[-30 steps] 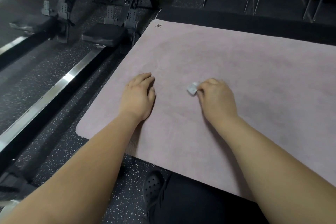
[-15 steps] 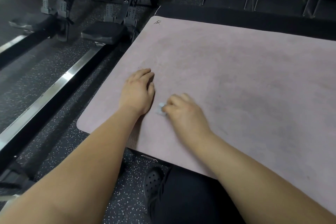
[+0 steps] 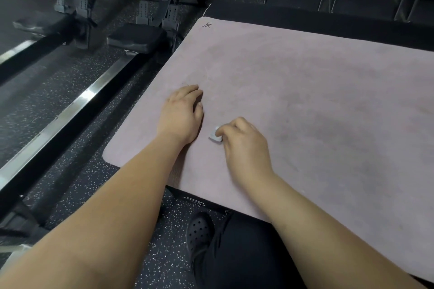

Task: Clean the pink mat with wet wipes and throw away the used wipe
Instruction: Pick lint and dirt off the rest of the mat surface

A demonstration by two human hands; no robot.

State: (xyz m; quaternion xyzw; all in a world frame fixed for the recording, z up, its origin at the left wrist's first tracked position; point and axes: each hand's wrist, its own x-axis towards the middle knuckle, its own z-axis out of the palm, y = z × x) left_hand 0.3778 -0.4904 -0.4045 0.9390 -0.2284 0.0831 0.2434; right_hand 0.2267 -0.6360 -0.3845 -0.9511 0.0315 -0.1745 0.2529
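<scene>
Covering speckled floor (image 3: pixel 77 197), the pink mat (image 3: pixel 305 91) bears relaxed left hand (image 3: pixel 180 116); right hand (image 3: pixel 244 145) pinches, seemingly, a wipe (image 3: pixel 215 136).

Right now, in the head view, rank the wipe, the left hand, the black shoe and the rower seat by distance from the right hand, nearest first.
1. wipe: pinched by the right hand, on the pink mat.
2. left hand: just to the left, resting on the mat.
3. black shoe: on the floor, off the mat's near edge.
4. rower seat: far left, beyond the mat's far corner.
</scene>
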